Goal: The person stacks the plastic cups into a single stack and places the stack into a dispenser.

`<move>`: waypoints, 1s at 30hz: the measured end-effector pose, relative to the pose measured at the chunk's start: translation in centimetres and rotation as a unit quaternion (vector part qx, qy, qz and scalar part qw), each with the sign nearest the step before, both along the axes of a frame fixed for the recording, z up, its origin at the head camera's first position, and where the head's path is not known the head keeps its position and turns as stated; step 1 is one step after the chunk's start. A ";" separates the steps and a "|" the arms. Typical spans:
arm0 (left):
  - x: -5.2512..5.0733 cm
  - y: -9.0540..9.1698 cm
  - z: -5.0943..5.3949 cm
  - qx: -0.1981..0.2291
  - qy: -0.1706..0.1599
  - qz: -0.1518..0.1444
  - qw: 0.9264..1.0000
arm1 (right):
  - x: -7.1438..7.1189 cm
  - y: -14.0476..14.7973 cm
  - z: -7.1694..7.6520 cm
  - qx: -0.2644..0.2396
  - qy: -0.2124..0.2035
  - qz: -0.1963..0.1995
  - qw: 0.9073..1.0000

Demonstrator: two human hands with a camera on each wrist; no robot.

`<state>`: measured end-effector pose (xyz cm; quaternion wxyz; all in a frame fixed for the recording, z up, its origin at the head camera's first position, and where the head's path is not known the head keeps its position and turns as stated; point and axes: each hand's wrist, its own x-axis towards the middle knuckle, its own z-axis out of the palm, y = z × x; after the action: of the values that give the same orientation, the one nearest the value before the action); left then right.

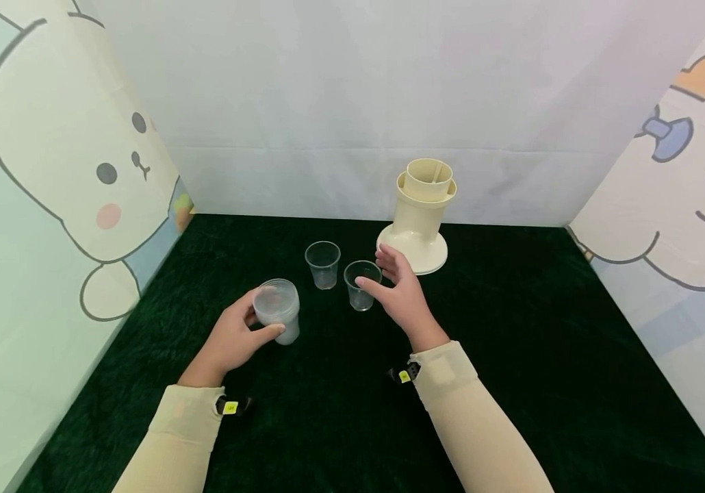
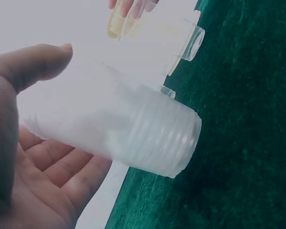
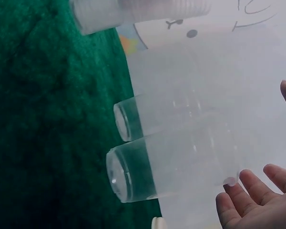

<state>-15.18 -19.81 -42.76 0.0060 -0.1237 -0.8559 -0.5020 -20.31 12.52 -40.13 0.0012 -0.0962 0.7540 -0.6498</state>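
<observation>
My left hand (image 1: 238, 335) grips a stack of clear plastic cups (image 1: 278, 311), its thumb on the near side and the fingers on the far side. Seen from the left wrist, the stacked cups (image 2: 162, 136) show close-set ridges and tilt across the palm. The right hand (image 1: 402, 291) is spread around the rim of a single clear plastic cup (image 1: 361, 294) standing on the cloth. In the right wrist view, the fingertips (image 3: 224, 200) lie at this cup's rim, while the thumb is apart from it. Another clear plastic cup (image 1: 324, 266) stands upright just behind, to the left.
A cream-coloured cylindrical holder (image 1: 419, 219) with a round base and an inner tube stands at the back, just beyond the right hand. Dark green cloth (image 1: 543, 342) covers the table. A white curtain (image 1: 303, 103) hangs behind, with cartoon-printed panels (image 1: 63, 171) at both sides.
</observation>
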 end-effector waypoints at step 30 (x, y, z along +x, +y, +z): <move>0.1 0.1 0.2 0.001 -0.004 0.000 1.000 | -1.3 0.3 -3.4 0.030 -0.047 0.003 0.998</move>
<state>-15.09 -19.67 -42.58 0.0029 -0.1213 -0.8555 -0.5034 -21.59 12.84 -43.55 0.0418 -0.0679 0.7721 -0.6304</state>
